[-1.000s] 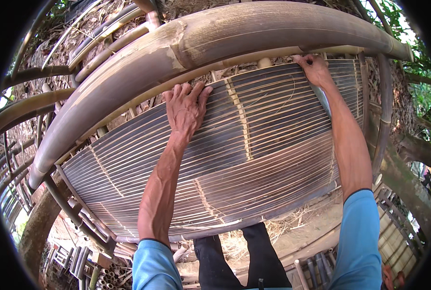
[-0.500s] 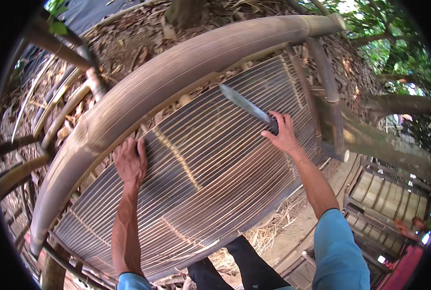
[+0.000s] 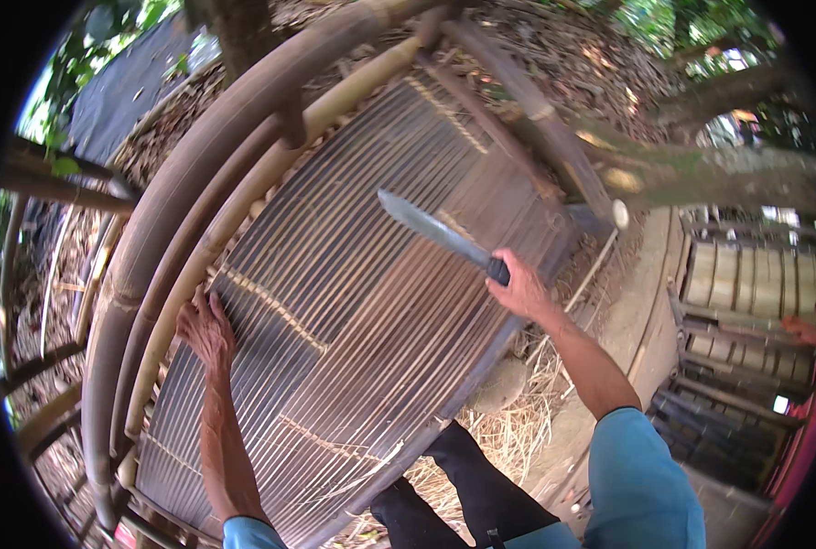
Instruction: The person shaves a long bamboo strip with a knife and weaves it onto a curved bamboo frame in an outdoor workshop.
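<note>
My right hand (image 3: pixel 523 289) is closed round the dark handle of a machete (image 3: pixel 433 230). Its long grey blade points up and to the left, above a bench seat (image 3: pixel 380 274) of narrow bamboo slats. At the seat's far left edge, my left hand (image 3: pixel 208 331) rests with its fingers slightly apart, beside the lower bamboo rail (image 3: pixel 208 240); nothing shows in it. Pale lashing (image 3: pixel 275 306) crosses the slats just right of that hand.
A thick curved bamboo backrest (image 3: pixel 174 178) bounds the far left side. Bamboo posts (image 3: pixel 554 128) rise at the right end. Dry straw (image 3: pixel 508 435) lies near my legs, a tree trunk (image 3: pixel 701 178) behind. At the far right, another person's hand (image 3: pixel 803 331) shows by a slatted structure.
The view has shifted, showing more rails under the backrest. My right hand still holds the machete, now nearer the seat's front edge. My left hand stays by the back edge.
</note>
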